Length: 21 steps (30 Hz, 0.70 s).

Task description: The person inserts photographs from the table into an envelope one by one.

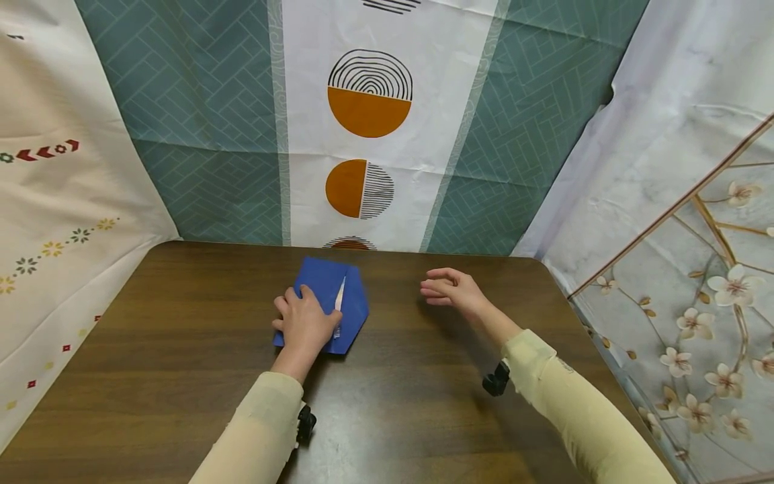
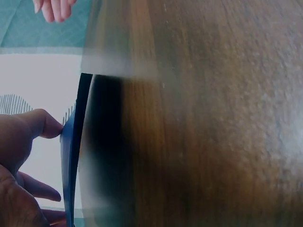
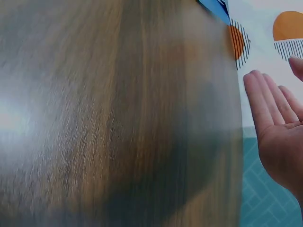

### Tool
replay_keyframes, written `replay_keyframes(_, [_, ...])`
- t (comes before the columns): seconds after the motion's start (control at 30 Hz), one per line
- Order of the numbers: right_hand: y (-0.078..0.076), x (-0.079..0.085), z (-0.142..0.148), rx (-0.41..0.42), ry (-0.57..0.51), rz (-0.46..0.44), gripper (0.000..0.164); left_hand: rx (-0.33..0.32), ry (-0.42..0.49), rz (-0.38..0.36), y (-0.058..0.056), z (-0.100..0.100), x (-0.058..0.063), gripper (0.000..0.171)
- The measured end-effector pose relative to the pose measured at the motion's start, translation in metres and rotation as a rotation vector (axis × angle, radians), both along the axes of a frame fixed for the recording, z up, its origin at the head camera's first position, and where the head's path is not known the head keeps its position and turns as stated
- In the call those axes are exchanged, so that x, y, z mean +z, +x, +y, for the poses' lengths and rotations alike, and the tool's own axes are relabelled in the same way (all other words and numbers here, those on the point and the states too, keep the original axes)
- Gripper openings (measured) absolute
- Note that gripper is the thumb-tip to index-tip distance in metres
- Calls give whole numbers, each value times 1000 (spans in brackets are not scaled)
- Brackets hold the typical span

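Note:
A folded blue sheet [image 1: 320,275], which looks like paper, lies toward the back of the table, left of centre. A narrow white slit [image 1: 340,296] runs between its folds, and its right side comes to a blunt point. My left hand [image 1: 305,323] rests on it, the thumb beside the slit and the other fingers spread toward its left edge. Edge-on in the left wrist view, the blue sheet [image 2: 71,146] has thumb and fingertips touching its upper face. My right hand [image 1: 456,292] hovers above the table to the right, fingers extended and holding nothing; the right wrist view shows its palm [image 3: 279,146].
The dark wooden table [image 1: 387,417] reflects light near its front. Patterned cloth [image 1: 236,188] hangs behind its back edge, with a pale cloth [image 1: 60,222] on the left and a floral one [image 1: 683,282] on the right. Black wrist cameras [image 1: 497,378] sit at both cuffs.

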State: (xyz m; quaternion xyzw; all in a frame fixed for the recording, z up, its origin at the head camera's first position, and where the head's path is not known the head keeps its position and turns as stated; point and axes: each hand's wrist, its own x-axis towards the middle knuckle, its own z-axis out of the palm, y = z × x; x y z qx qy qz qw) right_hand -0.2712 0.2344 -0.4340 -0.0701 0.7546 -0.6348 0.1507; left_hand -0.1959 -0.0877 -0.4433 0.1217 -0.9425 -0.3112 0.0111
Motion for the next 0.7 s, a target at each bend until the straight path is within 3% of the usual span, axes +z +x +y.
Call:
replay_keyframes(0.17, [5,0,8,30,156,90,53,9,-15,-11,-2,-3,-5,99])
replay_keyframes(0.4, [16,3,18,57,556,375,55,10,-20,-20,-3,-3,-7,102])
replay_keyframes(0.7, [27,4,26,67,742,518,63,9,-36,-34,-4,2,-10,104])
